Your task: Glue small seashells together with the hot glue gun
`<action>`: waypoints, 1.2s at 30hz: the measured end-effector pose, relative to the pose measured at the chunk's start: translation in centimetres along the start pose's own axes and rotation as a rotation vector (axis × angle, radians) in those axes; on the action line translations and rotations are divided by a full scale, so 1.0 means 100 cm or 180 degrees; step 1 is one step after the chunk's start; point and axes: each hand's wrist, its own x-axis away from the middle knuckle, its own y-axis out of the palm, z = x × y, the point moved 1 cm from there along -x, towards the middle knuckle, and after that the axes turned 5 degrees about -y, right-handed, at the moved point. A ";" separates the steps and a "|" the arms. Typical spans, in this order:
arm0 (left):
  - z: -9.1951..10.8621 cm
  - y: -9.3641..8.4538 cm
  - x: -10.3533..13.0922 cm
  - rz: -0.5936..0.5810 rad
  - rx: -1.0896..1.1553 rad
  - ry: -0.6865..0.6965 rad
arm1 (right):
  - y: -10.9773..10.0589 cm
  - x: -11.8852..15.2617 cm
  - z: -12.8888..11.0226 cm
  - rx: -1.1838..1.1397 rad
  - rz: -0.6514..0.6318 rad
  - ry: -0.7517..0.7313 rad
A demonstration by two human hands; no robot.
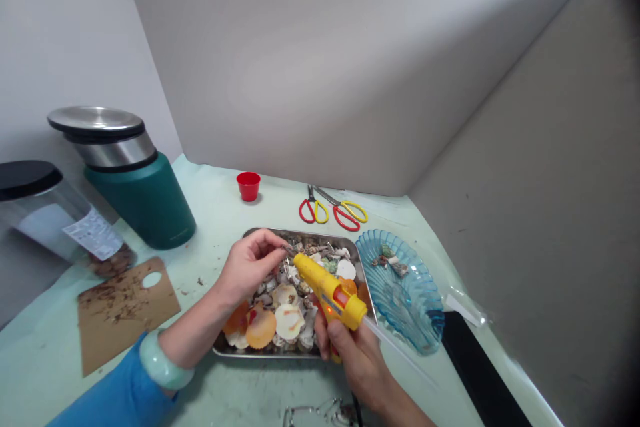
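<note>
My right hand (357, 353) is wrapped round the handle of a yellow hot glue gun (324, 285), and a small orange light glows on its side. A clear glue stick (400, 349) sticks out of the back of the gun. Its nozzle end points up and left, close to the fingertips of my left hand (255, 261). Thumb and forefinger of that hand are pinched on a tiny greyish-brown piece, too small to name. Both hands are above a metal tray (369, 273) filled with seashells (289, 321) in white, orange and brown.
A blue scalloped dish (405, 300) with a few shell pieces stands right of the tray. Behind are two pairs of scissors (345, 213) and a red cup (249, 187). Leftward are a green canister (145, 203), a clear jar (65, 220) and stained cardboard (125, 327). Metal wire (315, 413) lies in front.
</note>
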 end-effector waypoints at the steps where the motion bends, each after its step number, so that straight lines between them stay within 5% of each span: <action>1: 0.000 0.000 0.000 0.0018 -0.0007 0.0010 | 0.000 0.000 0.000 0.0018 0.0014 -0.0004; 16: -0.001 -0.003 -0.002 0.0013 0.0043 0.0019 | 0.001 0.001 -0.003 0.0191 0.0096 -0.0008; 21: 0.002 -0.004 -0.001 0.0376 0.0088 0.0035 | -0.006 -0.003 -0.016 0.1385 0.0103 -0.0481; 24: 0.004 -0.005 -0.002 0.0548 0.0133 0.0077 | -0.008 -0.009 -0.026 0.2283 -0.0376 -0.0717; 31: 0.005 -0.001 0.001 0.0356 0.0101 0.0113 | -0.004 -0.012 -0.038 0.3356 -0.0893 -0.0255; 36: 0.008 0.003 0.005 0.0223 0.0039 0.0044 | -0.022 -0.029 -0.045 0.3521 -0.0389 -0.0490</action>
